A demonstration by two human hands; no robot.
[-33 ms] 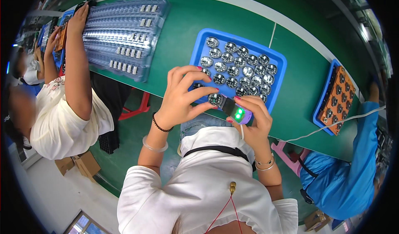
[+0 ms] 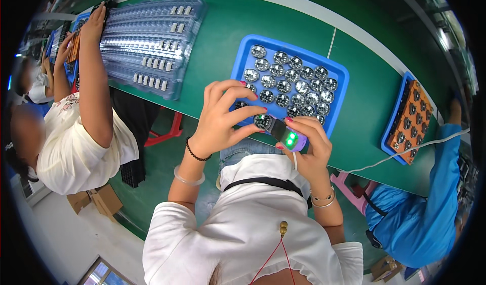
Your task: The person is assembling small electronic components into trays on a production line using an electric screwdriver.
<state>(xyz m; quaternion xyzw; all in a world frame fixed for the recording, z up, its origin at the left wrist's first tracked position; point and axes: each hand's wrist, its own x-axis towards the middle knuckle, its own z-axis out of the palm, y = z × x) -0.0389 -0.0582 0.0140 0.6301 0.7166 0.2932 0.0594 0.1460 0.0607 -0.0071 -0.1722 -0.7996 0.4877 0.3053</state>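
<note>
Between the thumb and forefinger of my left hand (image 2: 223, 110) is pinched a small round circuit board (image 2: 262, 121), dark with shiny parts. My right hand (image 2: 311, 140) grips a purple-and-black handheld device (image 2: 296, 140) with two green lights glowing on it. The device's dark end meets the right edge of the round board, and a white cable hangs from below it. Just beyond both hands, a blue tray (image 2: 341, 71) holds rows of similar round boards; my left fingers hide part of its near left corner.
Clear plastic trays (image 2: 147, 44) with small silvery parts lie at the left, where a co-worker in white (image 2: 86, 143) reaches. At the right, an orange panel of round parts (image 2: 414, 120) rests on a blue tray. A white cable (image 2: 385, 159) crosses toward a co-worker in blue (image 2: 415, 199).
</note>
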